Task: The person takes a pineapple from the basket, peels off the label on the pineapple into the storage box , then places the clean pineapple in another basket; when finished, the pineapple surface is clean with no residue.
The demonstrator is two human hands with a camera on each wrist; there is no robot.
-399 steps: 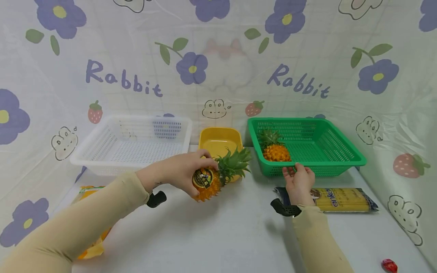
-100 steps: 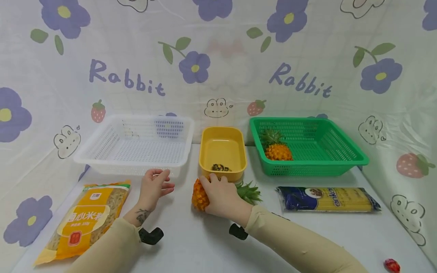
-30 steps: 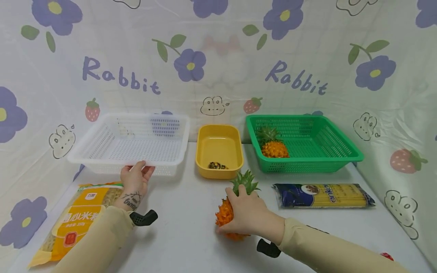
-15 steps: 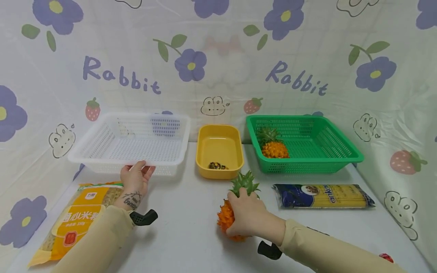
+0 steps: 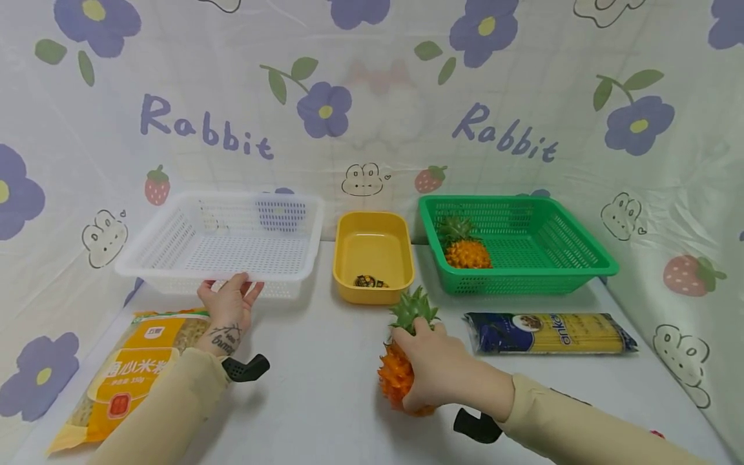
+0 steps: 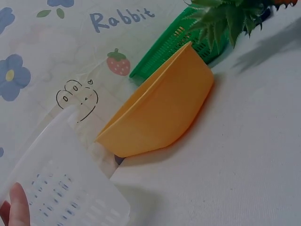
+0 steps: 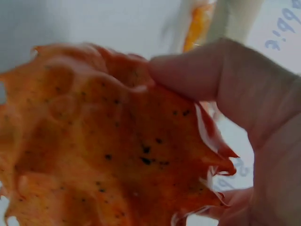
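My right hand (image 5: 436, 365) grips a small orange pineapple (image 5: 396, 374) from above and its right side, its green crown pointing away toward the yellow tub. Up close in the right wrist view, the thumb presses on the spiky, dark-speckled skin of the pineapple (image 7: 108, 141). At the front rim of the white perforated basket (image 5: 192, 278), my left hand (image 5: 227, 307) pinches the edge, thumb over it and fingers below. Part of that basket (image 6: 70, 188) and a fingertip show in the left wrist view. Black-and-gold labels (image 5: 369, 282) lie inside the yellow tub (image 5: 373, 297).
A green basket (image 5: 529, 282) at the back right holds another pineapple (image 5: 467, 254). A spaghetti pack (image 5: 552, 333) lies in front of it. An orange bag of pasta (image 5: 134, 374) lies at left, partly under the left forearm. A small red item (image 5: 657, 434) peeks past the right sleeve.
The right hand has drawn the pineapple slightly right and nearer over the last second. The left hand has stayed at the white basket's rim. Earlier, the left hand held a labelled pineapple.
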